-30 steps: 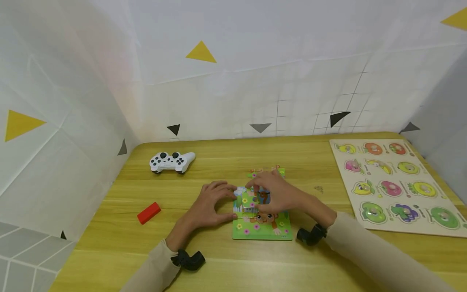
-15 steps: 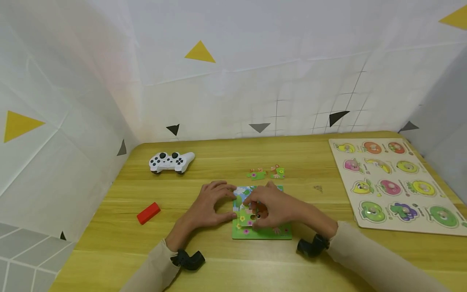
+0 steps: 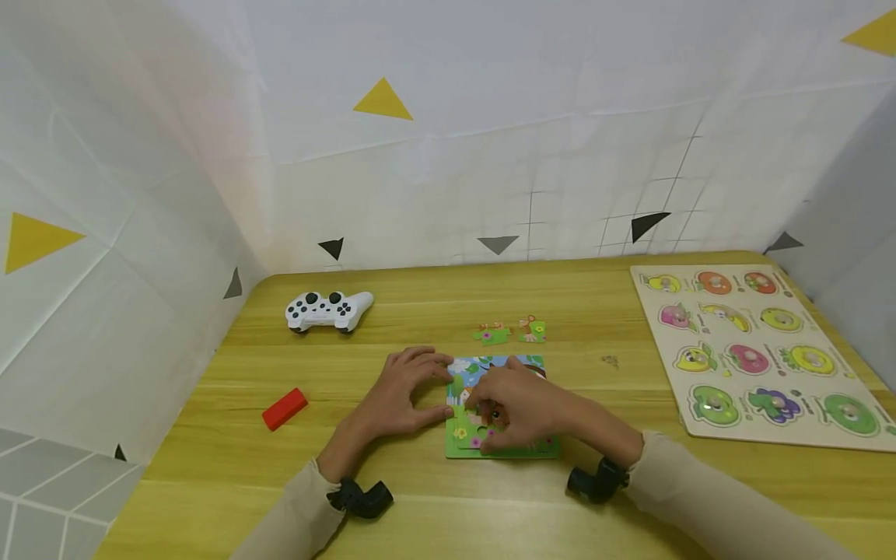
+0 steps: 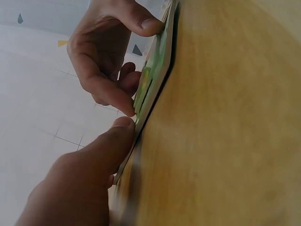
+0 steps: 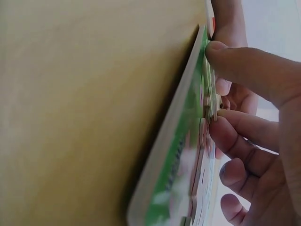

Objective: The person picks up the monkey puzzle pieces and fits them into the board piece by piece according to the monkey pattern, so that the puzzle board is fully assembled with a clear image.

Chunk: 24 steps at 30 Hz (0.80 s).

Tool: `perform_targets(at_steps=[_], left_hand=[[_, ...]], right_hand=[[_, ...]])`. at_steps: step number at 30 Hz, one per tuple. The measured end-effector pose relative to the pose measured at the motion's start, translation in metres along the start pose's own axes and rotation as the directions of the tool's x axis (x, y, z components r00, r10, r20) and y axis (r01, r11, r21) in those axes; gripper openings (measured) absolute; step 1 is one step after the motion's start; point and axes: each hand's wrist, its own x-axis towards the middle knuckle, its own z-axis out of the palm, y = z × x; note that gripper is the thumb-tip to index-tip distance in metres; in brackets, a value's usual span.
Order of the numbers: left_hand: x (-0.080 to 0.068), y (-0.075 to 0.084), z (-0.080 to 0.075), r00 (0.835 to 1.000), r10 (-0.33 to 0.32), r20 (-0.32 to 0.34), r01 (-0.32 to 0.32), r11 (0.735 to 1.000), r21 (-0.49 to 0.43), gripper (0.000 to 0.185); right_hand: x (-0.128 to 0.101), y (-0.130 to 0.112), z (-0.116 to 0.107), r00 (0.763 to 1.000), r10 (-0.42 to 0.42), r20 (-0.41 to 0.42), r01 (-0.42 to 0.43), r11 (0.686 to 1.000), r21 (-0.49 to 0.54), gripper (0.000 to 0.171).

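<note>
A cartoon jigsaw board (image 3: 458, 453) lies flat on the wooden table. My left hand (image 3: 402, 393) rests beside its left edge, thumb and fingertips touching the border, fingers spread. Over the lower left of the board, my right hand (image 3: 523, 406) pinches a green flowered puzzle piece (image 3: 462, 433) between thumb and fingers. In the right wrist view this piece (image 5: 209, 87) sits just over the board's surface, thumb at one edge and fingertips at the other. My right hand covers much of the picture's middle. Two loose puzzle pieces, one green (image 3: 494, 335) and one with a flower (image 3: 533, 330), lie behind the board.
A white game controller (image 3: 325, 311) lies at the back left, and a red block (image 3: 285, 409) left of my left hand. A wooden fruit peg puzzle (image 3: 668, 373) takes up the right side. A patterned white sheet (image 3: 434, 194) stands behind the table.
My right hand has brought the green flowered piece down from the board's upper middle toward its lower left corner. My left hand has stayed at the left edge.
</note>
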Motion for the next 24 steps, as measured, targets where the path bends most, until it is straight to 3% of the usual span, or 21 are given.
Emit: perform_targets(at_steps=[9,16,24], left_hand=[[0.0004,-0.0006,-0.0001,1.000,-0.002,0.005,0.002,1.000,0.003,0.042],[0.0002,-0.0009,0.0001,1.000,-0.008,0.008,0.008,1.000,-0.002,0.042],[0.0000,-0.0011,0.0003,1.000,-0.004,0.002,0.004,1.000,-0.011,0.041]], right_hand=[[0.0027,-0.0031,0.0018,1.000,0.002,0.014,0.000,0.994,-0.112,0.037],[0.0021,-0.0027,0.0006,1.000,-0.020,0.001,0.020,0.992,-0.126,0.050],[0.0015,0.0010,0.0026,0.982,-0.176,-0.068,0.172,0.983,-0.063,0.018]])
